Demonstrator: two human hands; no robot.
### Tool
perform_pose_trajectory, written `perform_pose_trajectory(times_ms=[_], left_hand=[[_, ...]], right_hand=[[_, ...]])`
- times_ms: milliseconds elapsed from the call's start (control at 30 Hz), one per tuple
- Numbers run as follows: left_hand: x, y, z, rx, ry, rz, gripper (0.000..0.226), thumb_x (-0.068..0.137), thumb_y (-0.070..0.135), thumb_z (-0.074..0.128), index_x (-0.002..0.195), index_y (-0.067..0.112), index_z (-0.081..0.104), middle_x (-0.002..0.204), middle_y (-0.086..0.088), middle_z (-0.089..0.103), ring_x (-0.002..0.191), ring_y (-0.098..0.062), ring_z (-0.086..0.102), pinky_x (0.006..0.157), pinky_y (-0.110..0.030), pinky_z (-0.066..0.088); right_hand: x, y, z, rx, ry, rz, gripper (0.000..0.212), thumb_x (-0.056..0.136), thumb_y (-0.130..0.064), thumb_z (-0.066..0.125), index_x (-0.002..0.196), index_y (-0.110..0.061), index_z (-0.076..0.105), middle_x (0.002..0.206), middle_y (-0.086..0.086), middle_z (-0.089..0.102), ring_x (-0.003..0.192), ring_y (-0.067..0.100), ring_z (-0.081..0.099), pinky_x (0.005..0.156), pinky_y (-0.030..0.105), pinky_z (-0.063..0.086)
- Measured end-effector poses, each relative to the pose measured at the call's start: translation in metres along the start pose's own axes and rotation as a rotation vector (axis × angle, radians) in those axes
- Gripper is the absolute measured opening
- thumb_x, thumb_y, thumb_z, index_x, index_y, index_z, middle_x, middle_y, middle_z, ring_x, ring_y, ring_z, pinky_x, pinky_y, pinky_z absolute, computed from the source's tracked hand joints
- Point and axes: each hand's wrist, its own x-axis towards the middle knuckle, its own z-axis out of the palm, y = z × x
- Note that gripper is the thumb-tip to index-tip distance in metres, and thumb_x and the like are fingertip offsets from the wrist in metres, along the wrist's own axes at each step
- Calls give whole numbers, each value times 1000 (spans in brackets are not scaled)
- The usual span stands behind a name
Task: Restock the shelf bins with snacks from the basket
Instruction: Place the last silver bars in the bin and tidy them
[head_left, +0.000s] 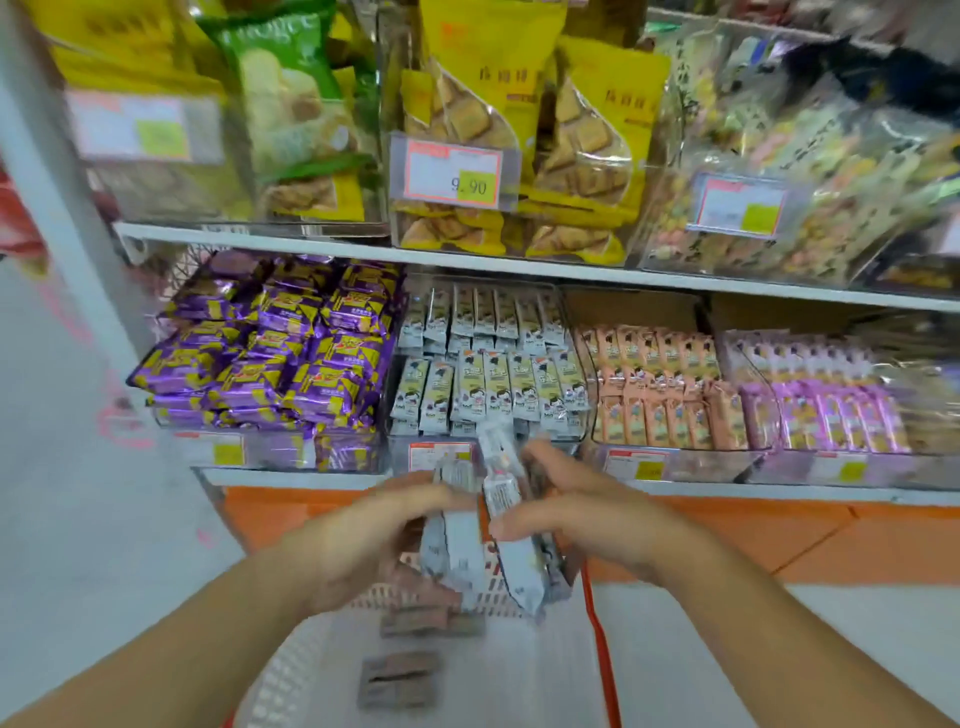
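Both hands hold a bundle of grey-white snack bars (488, 540) above the white basket (311, 670), in front of the lower shelf. The count is blurred, approx. 4-5 bars. Left hand (363, 540) curls around 2 of them, right hand (587, 514) pinches the others. 3 brown packets (400, 680) lie in the basket. Lower shelf has 4 bins: purple packs (270, 348), grey-white bars (493, 374), peach bars (660, 389), pink bars (831, 410).

Bright even light, motion blur, edges warped
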Motion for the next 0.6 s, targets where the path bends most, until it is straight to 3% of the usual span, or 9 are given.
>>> perform_pose_trajectory(times_ms=[33, 133, 233, 300, 400, 467, 533, 600], left_hand=[[-5, 3, 7, -141, 4, 27, 30, 92, 33, 66, 116, 20, 77, 120, -15, 74, 98, -32, 71, 97, -63, 54], [-13, -3, 23, -471, -54, 105, 45, 97, 38, 51, 131, 17, 70, 134, -17, 67, 101, -33, 70, 91, -51, 57], [-10, -14, 25, -672, -54, 108, 54, 97, 47, 51, 137, 15, 66, 142, -17, 62, 129, -36, 60, 115, -62, 36], [-8, -17, 19, -710, -65, 126, 56, 99, 51, 49, 138, 15, 65, 142, -17, 62, 132, -37, 58, 117, -64, 33], [-9, -14, 9, -634, -11, 144, 49, 99, 43, 55, 137, 14, 66, 135, -17, 66, 118, -34, 68, 99, -57, 53], [-7, -12, 3, -591, 46, 148, 46, 92, 29, 65, 134, 10, 67, 127, -17, 70, 101, -31, 74, 82, -46, 61], [-4, -9, -3, -589, 76, 164, 43, 88, 22, 67, 130, 10, 70, 126, -15, 71, 103, -29, 73, 78, -40, 62], [-2, -5, -7, -587, 88, 177, 40, 88, 21, 67, 126, 11, 72, 127, -17, 71, 105, -30, 71, 78, -40, 61]], right_hand=[[-2, -6, 3, 11, 59, -3, 66, 73, -50, 85, 127, -47, 49, 122, -11, 63, 109, 9, 64, 90, 39, 57], [-3, -24, 26, -62, 162, -36, 50, 76, -46, 82, 114, -36, 51, 107, -5, 67, 95, 13, 70, 75, 36, 55], [9, -30, 50, -256, 237, -30, 56, 73, -52, 75, 118, -34, 46, 104, -8, 61, 85, 11, 67, 70, 38, 56], [16, -31, 58, -417, 300, -37, 63, 73, -62, 69, 121, -36, 39, 110, -10, 49, 92, 14, 62, 74, 40, 56], [20, -36, 65, -584, 367, -86, 65, 73, -75, 65, 119, -41, 32, 119, -5, 38, 105, 23, 58, 82, 45, 55], [23, -40, 65, -610, 335, -124, 83, 69, -80, 70, 130, -41, 30, 126, -5, 35, 113, 23, 56, 83, 41, 51], [27, -43, 63, -593, 251, -135, 106, 67, -80, 76, 147, -42, 19, 136, -8, 28, 117, 17, 49, 84, 35, 44], [27, -45, 58, -522, 194, -168, 103, 72, -77, 74, 151, -44, 17, 135, -14, 25, 115, 10, 43, 87, 33, 41]])
